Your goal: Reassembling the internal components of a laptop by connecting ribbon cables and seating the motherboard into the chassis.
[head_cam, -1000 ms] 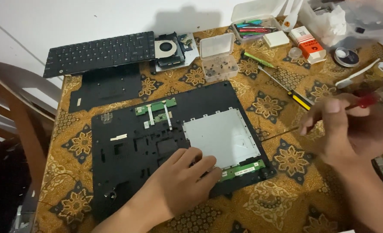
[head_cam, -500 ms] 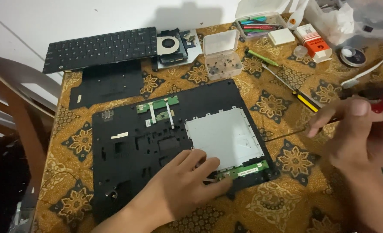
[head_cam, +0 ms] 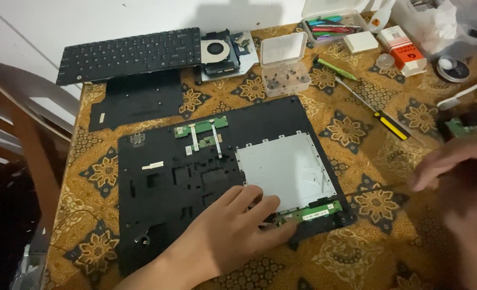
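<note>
Two bare hands work over a black laptop cover (head_cam: 195, 182) lying inside-up in the middle of a patterned table (head_cam: 356, 258). Left hand (head_cam: 228, 236) lies flat on the cover's near edge, fingers (head_cam: 260, 207) spread and gripping nothing, tips touching a narrow green board (head_cam: 311, 213) beside a grey metal plate (head_cam: 284, 169). Right hand (head_cam: 459, 177) is a blur at the right edge; I cannot tell how far its fingers are open or what they hold. The cover looks light, thin and fairly stiff plastic, likely to flex and crack at its cutouts, so its outer rims seem the safest places to take hold; the green boards and ribbon strips (head_cam: 203, 134) look fragile. Behind it lie a keyboard (head_cam: 128, 53), a fan (head_cam: 217, 51), a clear screw box (head_cam: 284, 67) close to the far rim, and a yellow-handled screwdriver (head_cam: 373, 110) to the right
</note>
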